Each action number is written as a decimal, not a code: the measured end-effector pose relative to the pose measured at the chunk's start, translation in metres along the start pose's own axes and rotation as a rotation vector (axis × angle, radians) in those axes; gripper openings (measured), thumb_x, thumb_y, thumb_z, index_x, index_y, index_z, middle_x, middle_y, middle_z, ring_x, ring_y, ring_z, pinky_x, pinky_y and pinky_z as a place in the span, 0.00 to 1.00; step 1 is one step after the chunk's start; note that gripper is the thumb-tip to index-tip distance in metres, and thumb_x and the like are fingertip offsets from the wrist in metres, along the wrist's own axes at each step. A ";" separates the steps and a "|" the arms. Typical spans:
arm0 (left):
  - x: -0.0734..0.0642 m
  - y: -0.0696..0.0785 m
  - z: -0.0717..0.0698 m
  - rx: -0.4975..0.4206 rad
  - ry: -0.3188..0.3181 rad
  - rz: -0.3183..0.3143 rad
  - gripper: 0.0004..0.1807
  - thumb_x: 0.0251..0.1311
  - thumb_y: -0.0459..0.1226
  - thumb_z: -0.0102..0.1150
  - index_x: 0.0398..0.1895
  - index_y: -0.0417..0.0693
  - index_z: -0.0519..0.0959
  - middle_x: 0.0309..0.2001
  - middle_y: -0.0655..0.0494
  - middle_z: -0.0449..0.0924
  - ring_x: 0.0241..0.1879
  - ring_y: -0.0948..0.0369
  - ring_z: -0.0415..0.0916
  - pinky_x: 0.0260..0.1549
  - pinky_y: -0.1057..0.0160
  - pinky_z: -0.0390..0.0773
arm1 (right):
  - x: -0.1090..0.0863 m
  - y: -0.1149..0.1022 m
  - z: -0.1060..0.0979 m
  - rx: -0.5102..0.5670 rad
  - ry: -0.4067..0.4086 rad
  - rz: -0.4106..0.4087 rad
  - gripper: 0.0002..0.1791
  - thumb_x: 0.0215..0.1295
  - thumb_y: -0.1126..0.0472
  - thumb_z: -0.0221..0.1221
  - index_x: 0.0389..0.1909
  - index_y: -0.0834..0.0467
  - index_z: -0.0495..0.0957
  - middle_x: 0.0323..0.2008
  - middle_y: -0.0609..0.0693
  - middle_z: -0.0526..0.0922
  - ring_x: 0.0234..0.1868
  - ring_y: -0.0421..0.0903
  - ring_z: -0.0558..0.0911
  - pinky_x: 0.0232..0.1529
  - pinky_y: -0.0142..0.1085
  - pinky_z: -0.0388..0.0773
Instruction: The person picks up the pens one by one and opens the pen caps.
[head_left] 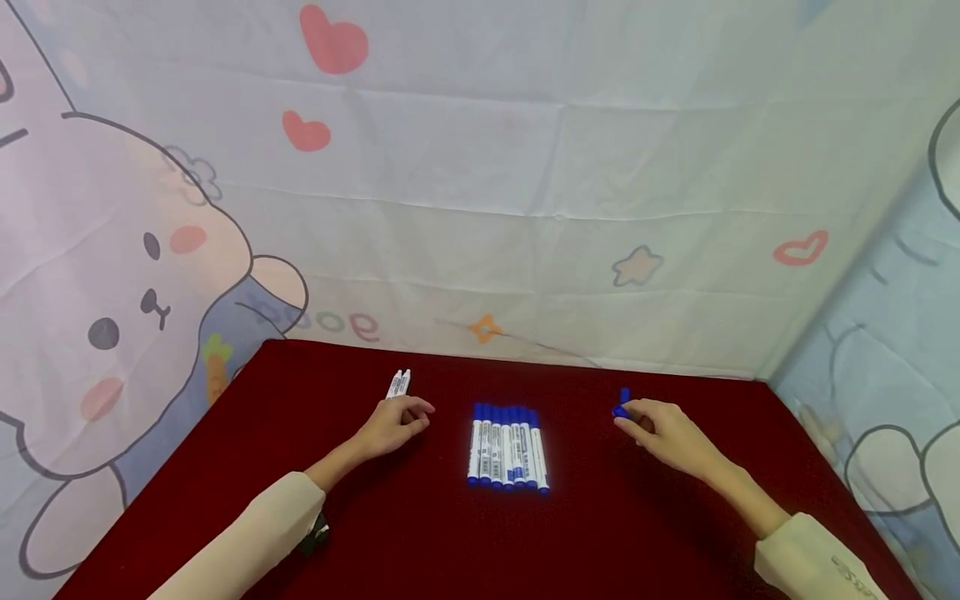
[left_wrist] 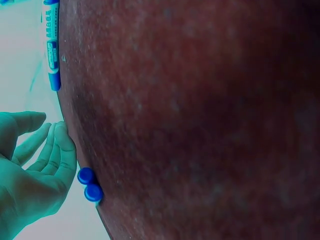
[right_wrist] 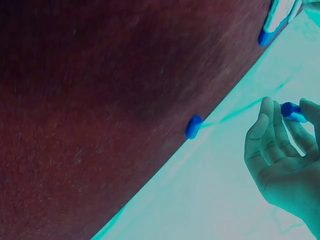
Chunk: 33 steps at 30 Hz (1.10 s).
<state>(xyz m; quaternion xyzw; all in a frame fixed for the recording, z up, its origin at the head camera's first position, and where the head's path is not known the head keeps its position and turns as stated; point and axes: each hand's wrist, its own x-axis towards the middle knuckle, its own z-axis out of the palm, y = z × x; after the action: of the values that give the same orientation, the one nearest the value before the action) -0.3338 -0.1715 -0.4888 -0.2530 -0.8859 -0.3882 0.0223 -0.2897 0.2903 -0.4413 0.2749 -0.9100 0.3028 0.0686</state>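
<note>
My right hand pinches a small blue marker cap between thumb and fingers, on the right side of the table. Just beyond it another blue cap rests on the cloth. On the left side, my left hand has its fingers loosely bent with nothing in them. Two white markers without caps lie side by side right behind that hand, partly covered by it. Their round blue ends show in the left wrist view. Between the hands, several capped white-and-blue markers form a row, caps pointing away from me.
A dark red cloth covers the table. Behind it hangs a pale printed curtain with hearts and a cartoon rabbit, meeting the table's back edge. A small dark object lies beside my left sleeve.
</note>
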 end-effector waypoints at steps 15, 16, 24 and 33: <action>-0.004 0.020 0.014 -0.021 -0.044 0.066 0.12 0.65 0.28 0.61 0.50 0.32 0.82 0.37 0.45 0.85 0.30 0.65 0.78 0.31 0.71 0.75 | 0.009 0.050 -0.014 -0.046 0.124 0.207 0.17 0.78 0.58 0.55 0.49 0.70 0.80 0.27 0.57 0.83 0.21 0.42 0.80 0.24 0.31 0.76; -0.004 0.021 0.016 -0.017 -0.047 0.076 0.12 0.65 0.28 0.61 0.50 0.33 0.82 0.37 0.45 0.85 0.30 0.65 0.77 0.31 0.71 0.75 | 0.010 0.053 -0.015 -0.047 0.131 0.216 0.17 0.78 0.58 0.55 0.49 0.71 0.79 0.28 0.58 0.84 0.21 0.42 0.80 0.25 0.31 0.76; -0.007 0.034 0.025 -0.030 -0.075 0.120 0.13 0.66 0.29 0.61 0.51 0.32 0.81 0.38 0.44 0.85 0.32 0.64 0.78 0.32 0.71 0.75 | 0.017 0.071 -0.015 -0.049 0.111 0.321 0.23 0.78 0.56 0.54 0.54 0.76 0.76 0.32 0.62 0.88 0.23 0.43 0.82 0.26 0.32 0.77; 0.000 0.047 0.041 -0.035 -0.116 0.142 0.19 0.65 0.28 0.62 0.58 0.28 0.76 0.40 0.41 0.83 0.32 0.63 0.78 0.35 0.71 0.77 | 0.027 0.081 -0.009 0.073 0.074 0.471 0.30 0.79 0.57 0.54 0.61 0.83 0.68 0.34 0.66 0.88 0.24 0.44 0.86 0.24 0.33 0.82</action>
<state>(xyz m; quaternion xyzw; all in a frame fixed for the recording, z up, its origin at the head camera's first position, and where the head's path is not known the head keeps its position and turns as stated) -0.3055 -0.1162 -0.4860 -0.3375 -0.8585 -0.3859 -0.0059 -0.3566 0.3369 -0.4674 0.0460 -0.9343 0.3529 0.0194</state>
